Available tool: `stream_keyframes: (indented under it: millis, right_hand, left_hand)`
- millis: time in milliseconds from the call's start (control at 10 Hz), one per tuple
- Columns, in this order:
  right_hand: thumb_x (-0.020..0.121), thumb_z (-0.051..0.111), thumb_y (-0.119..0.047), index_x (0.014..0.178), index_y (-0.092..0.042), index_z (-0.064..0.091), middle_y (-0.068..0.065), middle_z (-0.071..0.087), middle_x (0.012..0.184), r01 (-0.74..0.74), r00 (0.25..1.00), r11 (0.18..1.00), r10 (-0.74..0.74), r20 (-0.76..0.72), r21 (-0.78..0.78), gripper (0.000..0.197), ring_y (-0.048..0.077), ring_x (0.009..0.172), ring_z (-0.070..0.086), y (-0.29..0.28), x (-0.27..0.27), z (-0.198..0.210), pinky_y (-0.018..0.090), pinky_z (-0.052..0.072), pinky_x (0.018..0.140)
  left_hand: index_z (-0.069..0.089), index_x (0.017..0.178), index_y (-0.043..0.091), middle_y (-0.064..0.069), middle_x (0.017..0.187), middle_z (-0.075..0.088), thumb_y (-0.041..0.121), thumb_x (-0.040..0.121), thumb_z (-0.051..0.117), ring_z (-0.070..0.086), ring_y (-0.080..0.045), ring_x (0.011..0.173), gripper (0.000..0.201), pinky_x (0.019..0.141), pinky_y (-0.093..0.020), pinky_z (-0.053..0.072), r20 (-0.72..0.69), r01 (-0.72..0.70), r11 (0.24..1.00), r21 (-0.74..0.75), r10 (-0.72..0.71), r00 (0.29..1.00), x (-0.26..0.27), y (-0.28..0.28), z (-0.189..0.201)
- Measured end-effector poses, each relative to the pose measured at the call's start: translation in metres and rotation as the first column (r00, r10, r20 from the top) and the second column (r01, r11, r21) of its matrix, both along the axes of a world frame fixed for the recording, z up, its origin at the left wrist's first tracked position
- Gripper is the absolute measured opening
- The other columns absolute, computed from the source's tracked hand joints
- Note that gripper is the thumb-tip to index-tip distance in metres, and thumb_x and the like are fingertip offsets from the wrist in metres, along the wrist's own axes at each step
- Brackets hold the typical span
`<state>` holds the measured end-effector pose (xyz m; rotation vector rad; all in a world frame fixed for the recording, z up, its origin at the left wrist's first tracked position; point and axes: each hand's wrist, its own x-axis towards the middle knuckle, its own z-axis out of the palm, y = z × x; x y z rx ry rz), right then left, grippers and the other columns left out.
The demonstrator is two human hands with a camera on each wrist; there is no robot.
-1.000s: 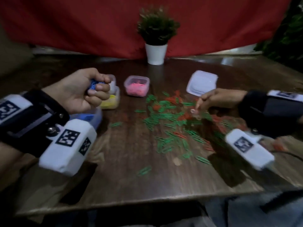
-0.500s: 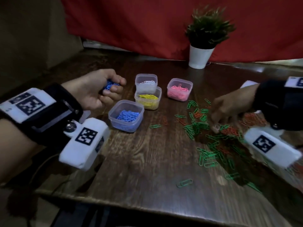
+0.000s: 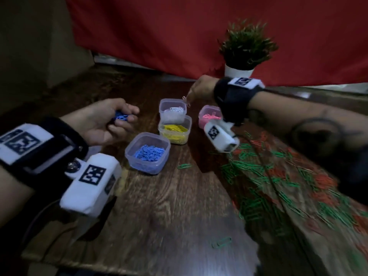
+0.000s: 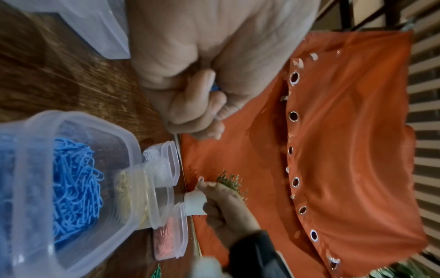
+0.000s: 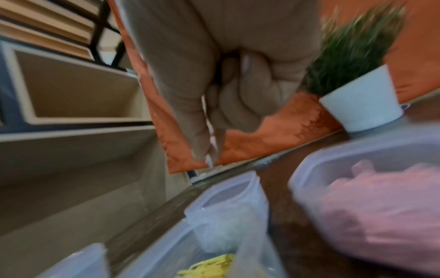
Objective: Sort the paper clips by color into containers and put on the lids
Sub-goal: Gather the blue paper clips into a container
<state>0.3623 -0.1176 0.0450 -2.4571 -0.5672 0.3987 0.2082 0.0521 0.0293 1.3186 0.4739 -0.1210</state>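
Observation:
Four clear tubs stand on the wooden table (image 3: 159, 216): blue clips (image 3: 147, 152), yellow clips (image 3: 174, 130), white clips (image 3: 172, 110) and pink clips (image 3: 209, 116). My left hand (image 3: 117, 118) hovers left of the tubs, fingers curled round a bunch of blue clips (image 3: 120, 116). My right hand (image 3: 191, 96) reaches over the white tub's far right corner and pinches a white clip (image 3: 184, 98) between thumb and forefinger. Green and red clips (image 3: 278, 176) lie scattered on the right. In the right wrist view the pinching fingertips (image 5: 209, 156) hang above the white tub (image 5: 228, 206).
A potted plant (image 3: 246, 48) in a white pot stands behind the right hand against a red cloth (image 3: 159, 26). Loose green clips (image 3: 222, 242) lie near the table's front edge. A clear lid (image 4: 95, 24) lies by the left hand.
My right hand left the scattered pile and swung left with a white clip to above the white tub. The left hand kept the blue clips, its fingers now looser. The head view shifted left.

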Motion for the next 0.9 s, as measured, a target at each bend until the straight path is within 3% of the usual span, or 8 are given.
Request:
stream_keyframes:
  millis: [100, 200, 300, 400, 500, 700, 800, 900]
  right_hand:
    - [0.082, 0.064, -0.01, 0.095, -0.02, 0.054, 0.0, 0.054, 0.087, 0.034, 0.999, 0.999, -0.034, 0.016, 0.034, 0.019, 0.015, 0.079, 0.052, 0.025, 0.006, -0.015, 0.013, 0.049, 0.058]
    - [0.085, 0.058, -0.007, 0.112, -0.007, 0.062, 0.013, 0.063, 0.108, -0.031, 0.997, 0.985, 0.043, 0.067, -0.171, 0.028, 0.017, 0.088, 0.055, 0.027, 0.016, -0.014, 0.021, 0.045, 0.069]
    - [0.089, 0.053, -0.009, 0.088, -0.016, 0.058, 0.009, 0.063, 0.091, 0.053, 0.999, 0.999, -0.053, -0.012, 0.009, 0.008, 0.007, 0.062, 0.06, 0.025, 0.015, -0.004, 0.012, 0.044, 0.043]
    - [0.095, 0.038, -0.011, 0.064, -0.014, 0.038, -0.005, 0.037, 0.034, 0.004, 0.951, 0.996, -0.033, -0.306, -0.094, 0.031, 0.004, 0.02, 0.027, 0.025, 0.007, -0.004, 0.009, 0.019, 0.024]
    - [0.096, 0.034, -0.01, 0.067, -0.013, 0.038, -0.006, 0.031, 0.035, -0.117, 0.867, 0.988, 0.055, -0.495, -0.096, 0.029, 0.001, 0.023, 0.021, 0.019, -0.018, -0.004, 0.009, 0.013, 0.024]
    - [0.094, 0.039, -0.007, 0.067, -0.013, 0.046, -0.004, 0.041, 0.043, -0.236, 0.849, 0.969, 0.167, -0.501, -0.077, 0.029, 0.003, 0.033, 0.03, 0.037, -0.059, -0.007, 0.01, 0.022, 0.031]
    - [0.094, 0.034, 0.001, 0.074, -0.005, 0.048, 0.006, 0.048, 0.06, -0.225, 0.849, 0.974, 0.189, -0.493, -0.014, 0.025, 0.01, 0.049, 0.045, 0.055, -0.078, -0.013, 0.014, 0.041, 0.037]
    - [0.094, 0.035, 0.004, 0.108, 0.006, 0.052, 0.015, 0.053, 0.082, -0.232, 0.875, 0.972, 0.197, -0.442, -0.025, 0.021, 0.02, 0.066, 0.054, 0.059, -0.087, -0.007, 0.024, 0.052, 0.048]
  left_hand:
    - [0.04, 0.074, 0.013, 0.003, 0.046, 0.034, 0.006, 0.09, 0.024, 0.024, -0.001, 0.028, 0.023, 0.026, -0.008, 0.013, -0.009, -0.013, 1.0, -0.013, 0.013, 1.0, -0.001, 0.009, -0.003]
    - [0.041, 0.074, 0.012, 0.003, 0.048, 0.033, 0.008, 0.09, 0.027, 0.024, -0.001, 0.03, 0.022, 0.026, -0.009, 0.013, -0.025, 0.012, 0.999, 0.037, -0.011, 1.0, -0.003, 0.014, -0.003]
    - [0.043, 0.072, 0.013, 0.003, 0.051, 0.033, 0.014, 0.09, 0.032, 0.027, -0.002, 0.033, 0.022, 0.027, -0.009, 0.017, -0.076, 0.083, 0.991, 0.104, -0.075, 0.994, -0.003, 0.017, -0.002]
    - [0.048, 0.071, 0.013, 0.003, 0.053, 0.04, 0.022, 0.092, 0.037, 0.037, -0.004, 0.037, 0.025, 0.03, -0.009, 0.028, -0.197, 0.231, 0.941, 0.249, -0.184, 0.963, -0.001, 0.004, -0.007]
    - [0.053, 0.079, 0.008, -0.005, 0.063, 0.051, 0.014, 0.094, 0.039, 0.051, -0.01, 0.047, 0.021, 0.038, -0.013, 0.042, -0.297, 0.376, 0.832, 0.409, -0.268, 0.916, 0.001, -0.017, -0.012]
    - [0.054, 0.1, -0.001, -0.015, 0.084, 0.051, 0.006, 0.099, 0.035, 0.053, -0.021, 0.067, 0.02, 0.054, -0.022, 0.045, -0.222, 0.359, 0.698, 0.62, -0.283, 0.933, -0.004, -0.028, -0.003]
    - [0.056, 0.084, 0.002, -0.015, 0.076, 0.053, 0.004, 0.099, 0.032, 0.057, -0.01, 0.051, 0.028, 0.044, -0.014, 0.044, -0.085, 0.226, 0.745, 0.628, -0.223, 0.971, -0.012, -0.015, 0.002]
    - [0.057, 0.082, 0.009, -0.009, 0.075, 0.056, 0.008, 0.097, 0.04, 0.052, -0.005, 0.049, 0.022, 0.043, -0.015, 0.042, -0.032, 0.113, 0.674, 0.73, -0.132, 0.991, -0.023, 0.007, 0.0]
